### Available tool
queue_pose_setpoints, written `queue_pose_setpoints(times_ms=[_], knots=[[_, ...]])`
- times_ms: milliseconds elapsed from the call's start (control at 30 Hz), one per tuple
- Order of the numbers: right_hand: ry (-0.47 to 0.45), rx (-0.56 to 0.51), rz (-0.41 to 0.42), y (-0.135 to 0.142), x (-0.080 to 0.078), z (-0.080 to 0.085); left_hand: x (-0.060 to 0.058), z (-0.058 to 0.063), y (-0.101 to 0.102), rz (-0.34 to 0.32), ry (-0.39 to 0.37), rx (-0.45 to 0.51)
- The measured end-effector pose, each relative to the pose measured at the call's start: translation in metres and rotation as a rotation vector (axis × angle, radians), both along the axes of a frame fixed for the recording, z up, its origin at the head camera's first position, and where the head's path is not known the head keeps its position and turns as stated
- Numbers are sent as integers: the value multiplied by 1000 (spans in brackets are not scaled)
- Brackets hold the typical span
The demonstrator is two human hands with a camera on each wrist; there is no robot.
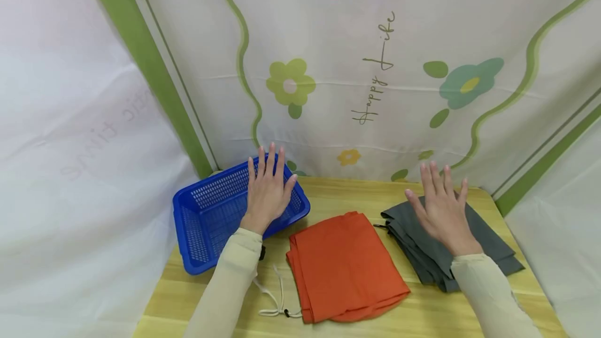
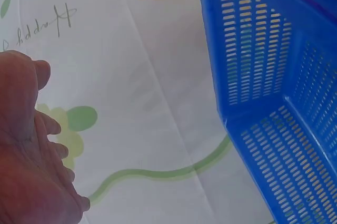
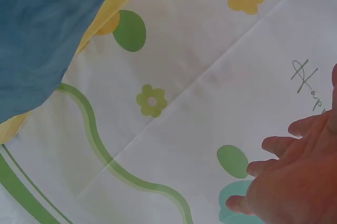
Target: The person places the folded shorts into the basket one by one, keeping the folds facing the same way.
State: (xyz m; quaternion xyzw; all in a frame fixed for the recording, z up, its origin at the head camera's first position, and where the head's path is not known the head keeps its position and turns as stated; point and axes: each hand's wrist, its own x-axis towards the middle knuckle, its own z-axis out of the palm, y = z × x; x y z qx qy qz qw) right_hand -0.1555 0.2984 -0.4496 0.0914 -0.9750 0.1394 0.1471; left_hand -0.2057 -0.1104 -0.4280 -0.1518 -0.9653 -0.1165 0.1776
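head view: bright, diffuse light | wrist views: dimmer, hazier | shadows: faint, soft-edged

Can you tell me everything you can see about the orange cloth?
The orange cloth looks like smooth, thin fabric, folded into a rough square with layers showing along its edges. A white cord with a small black toggle trails from its near left corner. It lies flat on the wood-look table, between the blue basket and the dark grey cloth, touching neither. Neither the left hand nor the right hand touches it.
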Motion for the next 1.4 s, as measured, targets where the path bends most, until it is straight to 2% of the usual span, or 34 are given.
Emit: queue_pose_setpoints(times_ms=[200, 433, 667, 867, 1033, 1400], knots=[[-27, -1, 12, -3, 11, -3, 10, -7, 3, -15, -14, 12], [-42, -4, 27, -9, 19, -11, 21, -21, 6, -16, -10, -29], [-57, -38, 64, -20, 35, -33, 37, -40, 13, -47, -29, -17], [-68, -60, 87, -32, 49, -51, 55, -53, 21, -100, 4, 0], [-153, -76, 72, -39, 56, -59, 71, -65, 27, -145, 45, 22], [-314, -76, 39, -54, 63, -74, 93, -89, 29, -166, 100, 71]])
